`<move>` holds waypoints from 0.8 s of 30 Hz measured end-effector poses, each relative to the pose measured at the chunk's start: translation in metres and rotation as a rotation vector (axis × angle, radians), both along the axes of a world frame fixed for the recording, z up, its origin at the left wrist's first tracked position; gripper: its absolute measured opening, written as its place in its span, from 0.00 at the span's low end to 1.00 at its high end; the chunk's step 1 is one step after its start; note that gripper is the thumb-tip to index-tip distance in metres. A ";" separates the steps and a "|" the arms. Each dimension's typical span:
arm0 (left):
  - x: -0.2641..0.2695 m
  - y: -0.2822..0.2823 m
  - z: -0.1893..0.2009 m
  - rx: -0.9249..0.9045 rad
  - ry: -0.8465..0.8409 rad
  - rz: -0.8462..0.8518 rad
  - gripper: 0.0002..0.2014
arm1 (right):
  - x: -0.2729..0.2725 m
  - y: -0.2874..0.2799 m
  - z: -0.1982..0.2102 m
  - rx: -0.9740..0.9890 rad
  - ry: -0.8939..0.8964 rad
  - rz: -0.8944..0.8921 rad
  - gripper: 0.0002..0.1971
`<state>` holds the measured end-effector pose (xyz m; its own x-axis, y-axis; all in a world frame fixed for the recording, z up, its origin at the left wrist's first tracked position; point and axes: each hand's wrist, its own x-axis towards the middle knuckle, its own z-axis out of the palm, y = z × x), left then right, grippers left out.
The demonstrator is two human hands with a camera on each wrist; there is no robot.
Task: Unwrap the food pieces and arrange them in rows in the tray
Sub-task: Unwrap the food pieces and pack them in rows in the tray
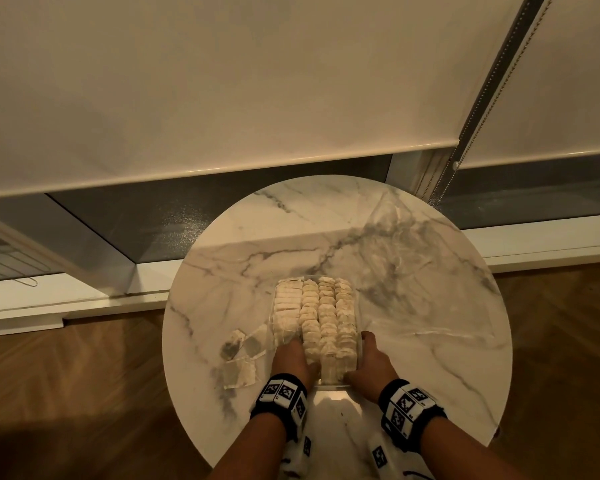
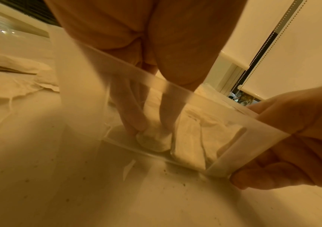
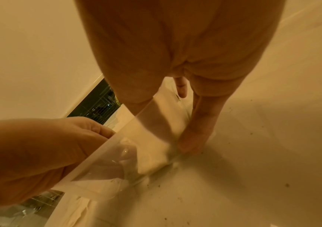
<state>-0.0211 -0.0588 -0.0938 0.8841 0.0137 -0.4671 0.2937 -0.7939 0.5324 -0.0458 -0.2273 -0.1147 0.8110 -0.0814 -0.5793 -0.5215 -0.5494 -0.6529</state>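
Both hands work at the near end of the tray: the left hand [image 1: 293, 358] reaches down inside, thumb and fingers [image 2: 135, 122] pinching a pale, soft food piece [image 2: 153, 142] against the floor at the near wall, while the right hand [image 1: 369, 362] clasps the near right corner from outside, its thumb lying against the end wall and its fingers along the right side.

Largest in view is the round white marble-patterned table [image 1: 243, 244], with crumpled clear plastic wrap [image 1: 395, 251] spread over its far right part. Near the front middle stands the clear rectangular plastic tray [image 1: 360, 306], nearly filled with four long rows of pale pieces [image 1: 328, 306]. Just left of it lie several loose flat paper sachets [image 1: 239, 355], some darkened inside. Small dark crumbs [image 3: 287, 185] dot the tabletop.

Judging from the fullness, the task is close to done, and this piece fills a gap in a left-hand row. The risk is crowding: pushing it in hard could buckle neighbouring pieces or tear the soft one. If the right hand loosens, the light tray could slide or tip.
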 end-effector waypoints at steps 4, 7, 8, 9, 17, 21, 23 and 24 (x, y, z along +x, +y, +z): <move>0.003 0.000 0.002 -0.016 -0.019 0.030 0.26 | 0.000 0.000 0.000 0.008 0.003 -0.008 0.40; 0.006 -0.003 0.003 -0.033 -0.027 0.010 0.25 | 0.000 0.000 0.001 0.015 0.000 -0.007 0.39; 0.006 -0.003 0.003 -0.025 -0.025 0.006 0.24 | 0.001 0.000 0.001 0.016 0.001 -0.004 0.39; 0.007 -0.002 0.003 -0.021 -0.022 0.005 0.24 | 0.001 0.000 0.002 0.016 0.003 -0.001 0.39; 0.005 0.002 -0.002 0.045 0.059 0.004 0.26 | 0.002 0.000 0.004 0.008 0.004 0.012 0.40; 0.007 0.000 -0.002 0.070 0.073 -0.001 0.25 | 0.003 -0.001 0.003 0.004 0.008 0.020 0.39; 0.008 0.001 -0.003 0.094 0.087 0.003 0.26 | 0.003 -0.002 0.002 0.001 0.016 0.014 0.40; 0.009 0.002 -0.004 0.107 0.093 0.005 0.27 | 0.003 -0.003 0.002 -0.001 0.023 0.009 0.40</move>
